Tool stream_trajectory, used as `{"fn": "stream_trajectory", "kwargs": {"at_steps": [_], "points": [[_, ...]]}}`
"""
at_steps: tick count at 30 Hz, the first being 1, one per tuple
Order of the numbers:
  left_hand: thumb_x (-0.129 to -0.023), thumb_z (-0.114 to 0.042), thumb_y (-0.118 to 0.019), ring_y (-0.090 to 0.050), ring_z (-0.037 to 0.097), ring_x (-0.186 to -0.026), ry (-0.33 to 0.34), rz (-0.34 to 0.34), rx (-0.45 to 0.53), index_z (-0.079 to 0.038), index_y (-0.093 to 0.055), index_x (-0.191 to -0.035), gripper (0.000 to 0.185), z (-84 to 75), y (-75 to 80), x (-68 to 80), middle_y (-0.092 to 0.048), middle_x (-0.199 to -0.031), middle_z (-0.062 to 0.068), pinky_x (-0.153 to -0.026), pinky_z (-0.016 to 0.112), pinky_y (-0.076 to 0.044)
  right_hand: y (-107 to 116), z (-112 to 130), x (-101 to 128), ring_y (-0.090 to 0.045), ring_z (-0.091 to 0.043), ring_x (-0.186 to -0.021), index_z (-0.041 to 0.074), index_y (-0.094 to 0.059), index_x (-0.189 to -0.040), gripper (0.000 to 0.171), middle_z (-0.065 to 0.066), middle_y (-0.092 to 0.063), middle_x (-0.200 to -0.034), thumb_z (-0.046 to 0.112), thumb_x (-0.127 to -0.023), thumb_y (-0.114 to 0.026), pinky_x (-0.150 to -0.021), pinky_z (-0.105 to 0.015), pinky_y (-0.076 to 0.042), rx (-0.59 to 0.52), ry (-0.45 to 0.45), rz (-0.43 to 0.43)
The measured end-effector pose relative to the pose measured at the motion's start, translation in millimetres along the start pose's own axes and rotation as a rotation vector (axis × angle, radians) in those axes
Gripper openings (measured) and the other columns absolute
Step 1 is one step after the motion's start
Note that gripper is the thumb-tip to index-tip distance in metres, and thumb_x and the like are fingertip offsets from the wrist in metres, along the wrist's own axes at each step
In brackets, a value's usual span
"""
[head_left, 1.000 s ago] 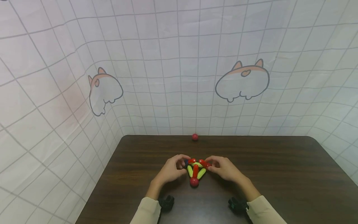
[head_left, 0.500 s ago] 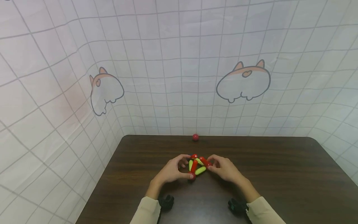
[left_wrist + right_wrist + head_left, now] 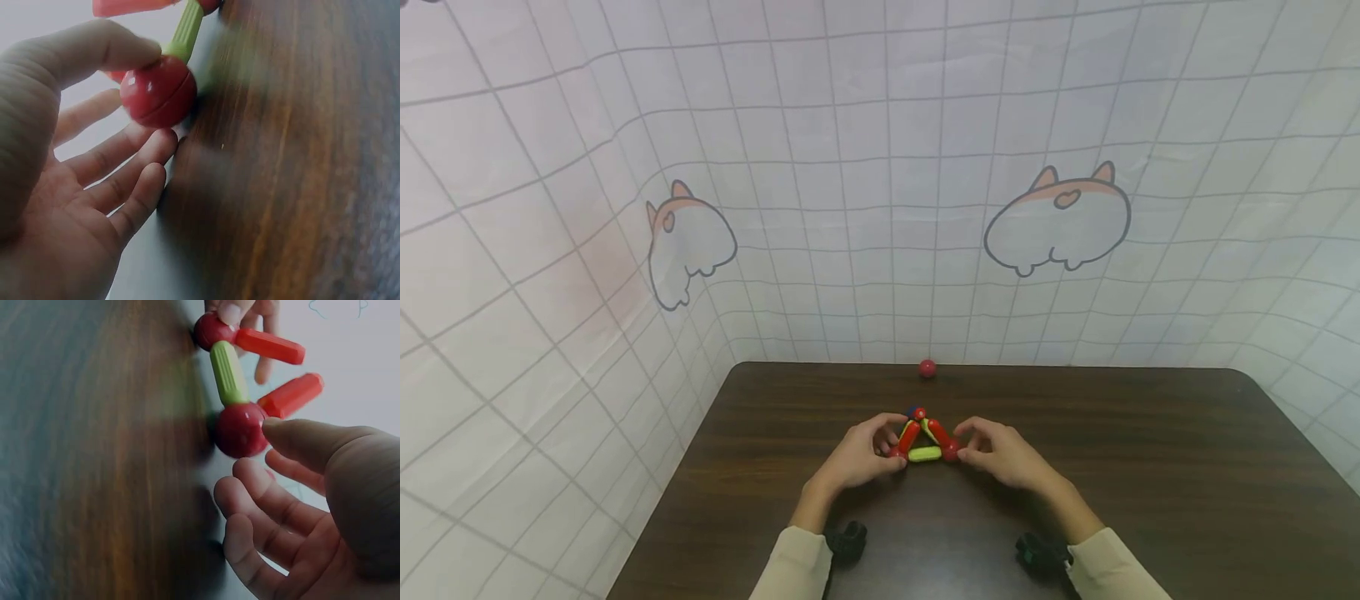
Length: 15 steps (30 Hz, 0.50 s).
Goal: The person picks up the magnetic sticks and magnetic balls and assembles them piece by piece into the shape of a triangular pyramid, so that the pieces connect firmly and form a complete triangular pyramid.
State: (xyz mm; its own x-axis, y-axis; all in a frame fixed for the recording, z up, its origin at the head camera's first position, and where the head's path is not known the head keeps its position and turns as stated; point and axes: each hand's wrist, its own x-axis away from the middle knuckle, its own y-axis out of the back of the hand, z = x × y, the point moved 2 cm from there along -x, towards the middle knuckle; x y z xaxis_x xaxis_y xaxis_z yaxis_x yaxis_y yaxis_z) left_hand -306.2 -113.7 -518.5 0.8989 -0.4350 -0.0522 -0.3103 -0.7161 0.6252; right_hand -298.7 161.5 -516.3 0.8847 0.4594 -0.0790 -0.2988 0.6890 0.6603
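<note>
A triangle of green ridged sticks [image 3: 924, 454] and balls, like a magnetic ball-and-stick toy, lies on the table between both hands. At its near corners are a left red ball [image 3: 159, 94] and a right red ball [image 3: 240, 430]; a dark blue ball [image 3: 912, 412] shows at the far corner. Red sticks [image 3: 292, 395] rise at a slant from the corners. My left hand [image 3: 859, 452] holds the left red ball, thumb on top and fingers behind. My right hand [image 3: 1003, 452] holds the right red ball, thumb pressed to its side and fingers curled near it.
A loose red ball [image 3: 927, 368] sits at the table's far edge, by the gridded white curtain [image 3: 820, 275]. The dark wooden table [image 3: 1097, 442] extends on both sides. Black wrist devices [image 3: 847, 543] are strapped under both wrists.
The triangle has turned clockwise: its front red ball has swung left to my left hand, and the blue ball has moved from the left to the back. My right hand has barely moved.
</note>
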Motion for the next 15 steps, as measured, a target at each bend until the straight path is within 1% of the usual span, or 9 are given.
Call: {"fn": "stream_trajectory", "kwargs": {"at_steps": [4, 8, 11, 15], "points": [[-0.086, -0.015, -0.079, -0.059, 0.012, -0.083, -0.012, -0.027, 0.008, -0.017, -0.058, -0.140, 0.057, 1.0, 0.3, -1.2, -0.064, -0.099, 0.000, -0.071, 0.026, -0.049, 6, -4, 3, -0.061, -0.012, -0.069, 0.008, -0.061, -0.129, 0.033, -0.002, -0.068, -0.085, 0.025, -0.100, -0.066, -0.059, -0.026, -0.049, -0.028, 0.006, -0.003], [-0.086, -0.012, -0.077, -0.058, 0.013, -0.083, -0.006, -0.042, 0.013, -0.015, -0.059, -0.138, 0.056, 1.2, 0.2, -1.7, -0.064, -0.098, 0.001, -0.070, 0.027, -0.049, 13, -9, 3, -0.065, -0.020, -0.071, 0.005, -0.060, -0.130, 0.035, -0.008, -0.069, -0.088, 0.024, -0.101, -0.065, -0.059, -0.028, -0.052, -0.069, 0.003, -0.025], [-0.085, -0.011, -0.077, -0.058, 0.014, -0.083, 0.002, -0.047, 0.006, -0.015, -0.060, -0.138, 0.055, 1.3, 0.7, -1.7, -0.064, -0.097, 0.001, -0.070, 0.027, -0.048, 19, -8, 1, -0.066, -0.026, -0.072, 0.005, -0.061, -0.129, 0.034, -0.010, -0.067, -0.090, 0.023, -0.100, -0.067, -0.062, -0.033, -0.055, -0.109, -0.008, -0.061], [-0.085, -0.015, -0.080, -0.059, 0.014, -0.085, 0.019, -0.046, 0.002, -0.016, -0.060, -0.138, 0.056, 2.2, 2.3, -1.0, -0.065, -0.099, 0.000, -0.070, 0.027, -0.049, 24, -5, -1, -0.067, -0.035, -0.077, 0.008, -0.062, -0.128, 0.031, -0.009, -0.067, -0.094, 0.019, -0.100, -0.067, -0.066, -0.040, -0.057, -0.170, -0.015, -0.115]]}}
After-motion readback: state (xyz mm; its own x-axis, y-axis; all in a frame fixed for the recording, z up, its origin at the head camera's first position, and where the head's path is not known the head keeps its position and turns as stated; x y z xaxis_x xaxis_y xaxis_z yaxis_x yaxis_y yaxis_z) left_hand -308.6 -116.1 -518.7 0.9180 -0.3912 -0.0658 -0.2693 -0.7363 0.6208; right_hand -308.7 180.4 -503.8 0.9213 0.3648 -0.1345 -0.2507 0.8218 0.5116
